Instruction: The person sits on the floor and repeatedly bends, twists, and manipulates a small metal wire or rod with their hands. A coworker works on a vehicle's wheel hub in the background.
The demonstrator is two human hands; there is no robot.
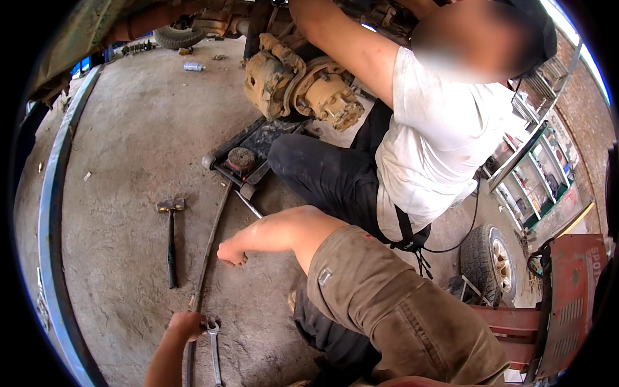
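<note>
My left hand (187,326) is low over the concrete floor, fingers curled, with its fingertips at the jaw end of a silver combination wrench (215,355). Exactly how the fingers meet the wrench is hard to make out. A long thin metal bar (209,258) passes beneath that hand and runs up toward a black floor jack (261,151) with a round saddle. Beyond the bar, my right hand (233,253) hangs above the floor with curled fingers, and nothing shows in it. A black-handled hammer (171,242) lies left of the bar.
A co-worker in a white shirt (445,129) sits at the right, arms raised under the vehicle. A dirty axle hub (309,90) hangs over the jack. A wheel (493,264) and red machine (567,303) stand at right. A metal rail (55,213) edges the left.
</note>
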